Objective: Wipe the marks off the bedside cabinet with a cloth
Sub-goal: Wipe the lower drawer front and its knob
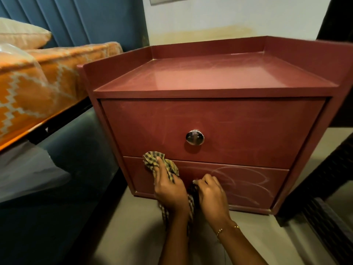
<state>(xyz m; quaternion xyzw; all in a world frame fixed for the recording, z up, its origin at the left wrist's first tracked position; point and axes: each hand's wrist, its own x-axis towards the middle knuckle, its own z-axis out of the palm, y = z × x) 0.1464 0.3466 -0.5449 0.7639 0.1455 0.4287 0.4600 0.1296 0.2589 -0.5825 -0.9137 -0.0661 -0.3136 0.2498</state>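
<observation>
A dark red bedside cabinet (214, 119) with two drawers stands on the floor in front of me. White looping scribble marks (238, 180) cover the lower drawer front, and fainter smears show on the upper drawer. My left hand (168, 186) grips a checked green and cream cloth (154, 159) and presses it against the left part of the lower drawer. My right hand (211, 196) has its fingers curled round something dark at the middle of the lower drawer, seemingly its knob, which is mostly hidden.
A round metal knob (195, 137) sits on the upper drawer. A bed with an orange patterned cover (38, 77) lies to the left, with a dark bed base (66, 159) below. Dark furniture (324, 178) stands close on the right. Beige floor (124, 236) lies under my arms.
</observation>
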